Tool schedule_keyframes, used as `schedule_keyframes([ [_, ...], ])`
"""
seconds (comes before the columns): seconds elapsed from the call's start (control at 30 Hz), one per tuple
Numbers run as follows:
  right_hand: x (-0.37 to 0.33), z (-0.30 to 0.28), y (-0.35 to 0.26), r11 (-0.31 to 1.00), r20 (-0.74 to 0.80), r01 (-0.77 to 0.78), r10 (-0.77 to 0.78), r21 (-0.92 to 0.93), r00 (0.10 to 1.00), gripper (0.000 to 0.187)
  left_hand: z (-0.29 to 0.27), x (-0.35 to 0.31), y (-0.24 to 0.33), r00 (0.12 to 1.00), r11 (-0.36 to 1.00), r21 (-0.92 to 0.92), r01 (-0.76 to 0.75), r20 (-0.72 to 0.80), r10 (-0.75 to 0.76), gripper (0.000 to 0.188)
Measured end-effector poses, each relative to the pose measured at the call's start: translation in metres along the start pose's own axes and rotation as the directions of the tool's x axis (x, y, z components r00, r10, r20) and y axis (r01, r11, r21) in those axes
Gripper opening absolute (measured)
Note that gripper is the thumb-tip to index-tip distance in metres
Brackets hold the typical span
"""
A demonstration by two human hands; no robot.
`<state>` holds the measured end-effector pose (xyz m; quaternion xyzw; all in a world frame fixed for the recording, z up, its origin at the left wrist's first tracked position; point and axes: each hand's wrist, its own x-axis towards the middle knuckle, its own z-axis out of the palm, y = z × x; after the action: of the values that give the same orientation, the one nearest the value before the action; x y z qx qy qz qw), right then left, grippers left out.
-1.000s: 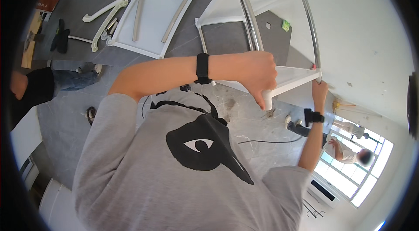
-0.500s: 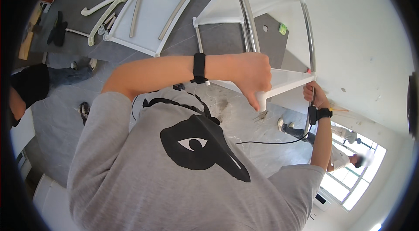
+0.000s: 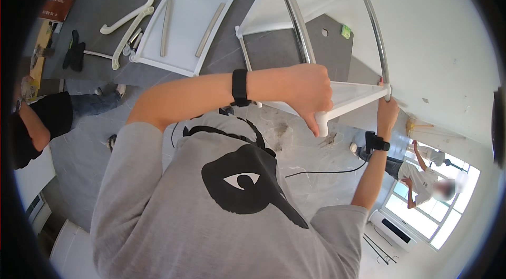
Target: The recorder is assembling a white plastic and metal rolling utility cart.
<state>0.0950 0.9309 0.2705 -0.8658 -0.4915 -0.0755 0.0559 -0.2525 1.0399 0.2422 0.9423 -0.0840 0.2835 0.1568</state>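
A shelf rack of white panels and shiny metal tubes (image 3: pixel 296 15) stands before me on the right. My left hand (image 3: pixel 310 89) is closed round the near corner of its lower white shelf (image 3: pixel 353 101), thumb pointing down along the white corner socket (image 3: pixel 322 125). At that shelf's right corner, my right hand (image 3: pixel 389 113) comes up from below, its fingers curled against the corner under the right-hand metal tube (image 3: pixel 377 42). Part of those fingers is hidden. Black bands circle both my wrists.
On the grey table (image 3: pixel 121 13) lie a white framed panel (image 3: pixel 184 21) with two metal strips, two curved white tubes (image 3: pixel 129 18) and black gloves (image 3: pixel 74 52). A green packet (image 3: pixel 345 32) is behind the rack. People stand at left (image 3: pixel 45 121) and right (image 3: pixel 416 176).
My right hand has shifted from around the tube below the shelf up against the corner, its forearm swinging left. The view has turned slightly. My left hand keeps its grip.
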Motion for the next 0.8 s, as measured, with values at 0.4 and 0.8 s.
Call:
schedule_keyframes([
  [0.4, 0.015, -0.047, 0.015, 0.734, 0.604, -0.309, -0.170, 0.605, 0.779, 0.026, -0.010, -0.001, -0.008, 0.977, 0.984, -0.046, -0.172, -0.139, 0.164, 0.049],
  [0.8, 0.009, -0.033, 0.031, 0.857, 0.614, -0.369, 0.082, 0.359, 0.785, 0.033, -0.011, -0.004, -0.003, 0.990, 0.990, -0.044, -0.137, 0.013, 0.138, 0.045],
])
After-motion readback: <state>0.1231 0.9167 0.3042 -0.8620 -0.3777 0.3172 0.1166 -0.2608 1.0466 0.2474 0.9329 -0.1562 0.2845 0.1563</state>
